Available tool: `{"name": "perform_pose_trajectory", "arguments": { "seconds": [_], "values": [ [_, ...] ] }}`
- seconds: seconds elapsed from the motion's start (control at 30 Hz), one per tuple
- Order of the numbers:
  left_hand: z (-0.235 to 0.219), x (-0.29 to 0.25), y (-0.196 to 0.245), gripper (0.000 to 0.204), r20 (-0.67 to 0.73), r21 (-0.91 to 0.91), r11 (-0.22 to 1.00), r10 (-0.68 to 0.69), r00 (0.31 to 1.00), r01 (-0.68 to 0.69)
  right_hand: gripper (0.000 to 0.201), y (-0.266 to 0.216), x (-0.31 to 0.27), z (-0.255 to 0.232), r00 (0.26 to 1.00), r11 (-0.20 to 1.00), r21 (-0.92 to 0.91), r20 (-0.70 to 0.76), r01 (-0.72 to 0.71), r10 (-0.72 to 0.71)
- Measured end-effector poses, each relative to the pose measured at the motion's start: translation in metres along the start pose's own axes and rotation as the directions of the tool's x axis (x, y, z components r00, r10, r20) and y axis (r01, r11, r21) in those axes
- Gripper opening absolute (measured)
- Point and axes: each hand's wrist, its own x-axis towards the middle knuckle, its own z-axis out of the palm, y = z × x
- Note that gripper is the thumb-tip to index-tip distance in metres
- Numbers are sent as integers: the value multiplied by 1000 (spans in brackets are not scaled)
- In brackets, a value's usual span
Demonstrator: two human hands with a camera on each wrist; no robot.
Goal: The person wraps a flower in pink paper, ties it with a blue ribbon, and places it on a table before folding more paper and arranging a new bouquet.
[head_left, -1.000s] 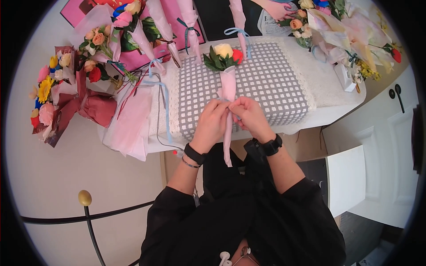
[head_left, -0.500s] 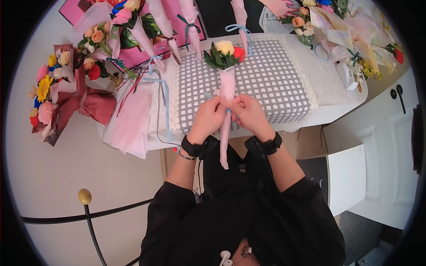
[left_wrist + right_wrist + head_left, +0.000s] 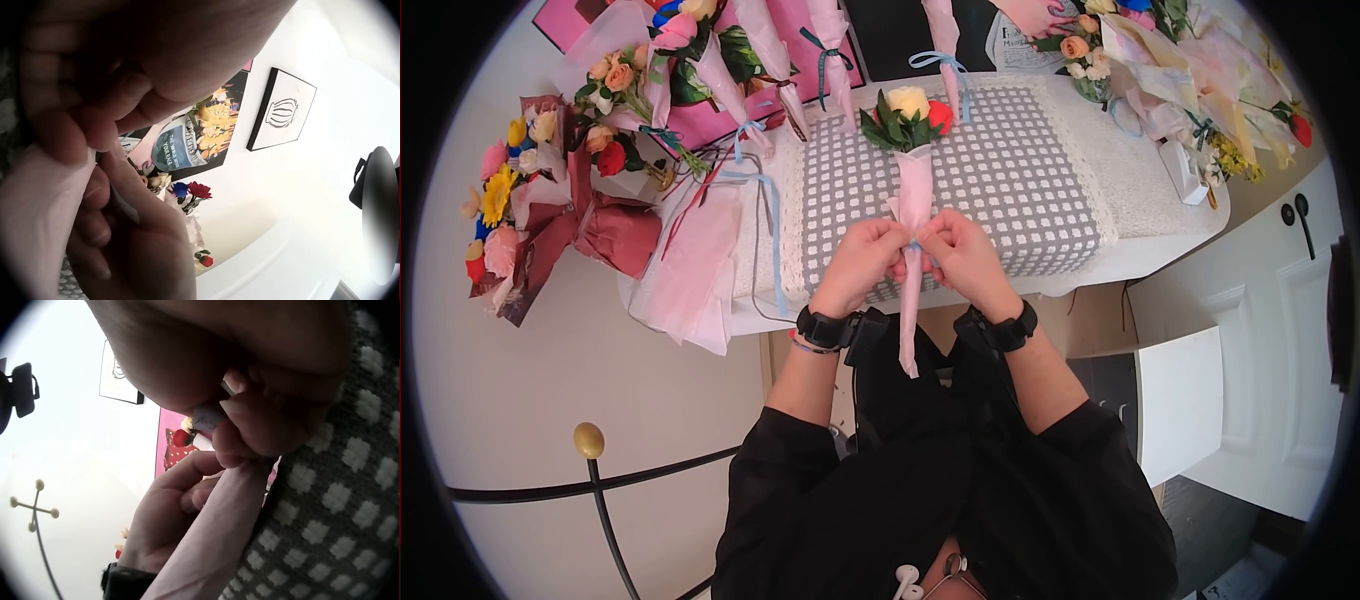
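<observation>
A small bouquet wrapped in pink paper (image 3: 915,185) lies over the front of the table, its narrow end hanging past the edge toward me. Its cream rose (image 3: 908,101), red flower (image 3: 940,117) and green leaves point away. A light blue ribbon (image 3: 914,246) circles the wrap at mid-length. My left hand (image 3: 860,262) pinches the ribbon on the left side of the wrap, while my right hand (image 3: 962,258) pinches it on the right. Curled fingers of both hands meet at the paper, hiding most of the knot area. In the right wrist view, a pale ribbon piece (image 3: 209,419) shows at the right thumb.
A grey-and-white checked runner (image 3: 1010,180) covers the table. Several pink-wrapped bouquets (image 3: 830,60) stand along the back. On the left are a dark red bouquet (image 3: 605,235), loose pink paper (image 3: 695,275) and ribbons (image 3: 770,230). More flowers (image 3: 1170,80) and a white box (image 3: 1180,172) stand at right.
My left hand has shifted left and slightly down, away from the right hand. The blue ribbon end seen left of the wrap earlier is no longer visible. The bouquet has barely moved.
</observation>
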Motion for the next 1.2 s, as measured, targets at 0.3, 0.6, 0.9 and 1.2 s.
{"name": "perform_pose_trajectory", "arguments": {
  "seconds": [0.3,0.6,0.9,1.2],
  "values": [
    [2,-5,7,13,153,265,963,4,988,-45,9,5,-4,-3,998,999,45,56,-7,4],
    [-5,-8,7,10,167,477,866,83,983,-154,8,0,-3,-4,995,999,24,100,-33,30],
    [7,-20,4,8,61,726,574,497,866,-380,11,-1,-1,-4,995,998,-19,76,-58,59],
    [0,-22,-19,12,31,832,416,626,779,-368,10,-1,-25,-5,995,977,-195,-74,-87,73]
  ]
}}
